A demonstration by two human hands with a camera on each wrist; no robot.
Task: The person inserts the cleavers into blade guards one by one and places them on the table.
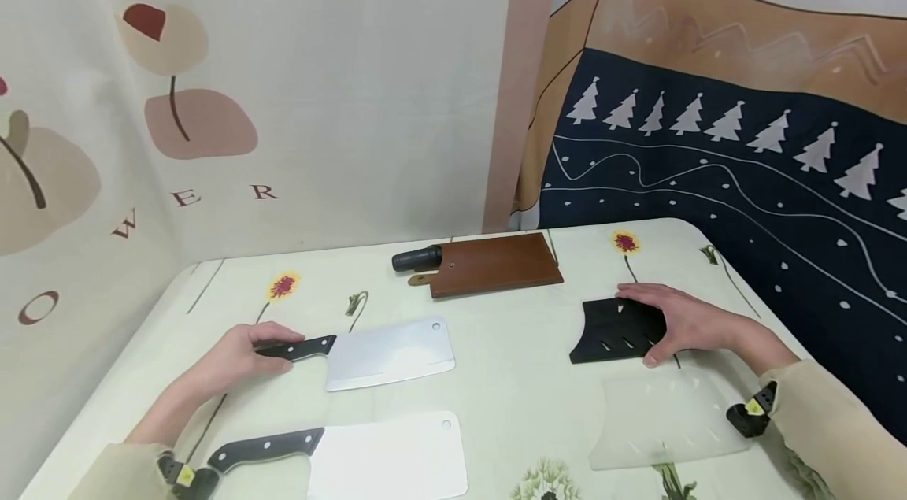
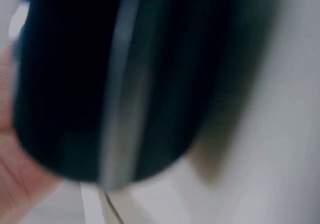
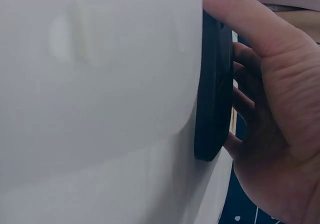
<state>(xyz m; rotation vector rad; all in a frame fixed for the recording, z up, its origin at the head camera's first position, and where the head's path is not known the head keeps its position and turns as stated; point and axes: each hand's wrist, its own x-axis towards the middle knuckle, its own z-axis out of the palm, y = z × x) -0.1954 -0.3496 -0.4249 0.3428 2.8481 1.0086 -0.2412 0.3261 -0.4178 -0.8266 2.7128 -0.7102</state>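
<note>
On the left, my left hand [image 1: 244, 358] holds the black handle of the farther cleaver [image 1: 390, 354], whose wide blade lies flat and points right. A second cleaver [image 1: 390, 457] lies nearer, its handle end beside the left wrist camera. A blurred dark handle [image 2: 75, 94] fills much of the left wrist view. At right, my right hand [image 1: 690, 323] grips a black slotted blade cover [image 1: 612, 331], thumb at its near edge and fingers at its far edge. Nearer than it lies a translucent white blade cover [image 1: 662, 421], also large in the right wrist view.
A brown cutting board or sheath-like slab [image 1: 496, 265] lies at the back of the table, with a black cylindrical object [image 1: 416, 258] at its left end. The flower-printed tablecloth [image 1: 517, 358] shows between the cleavers and covers. Printed curtains [image 1: 354, 90] hang behind.
</note>
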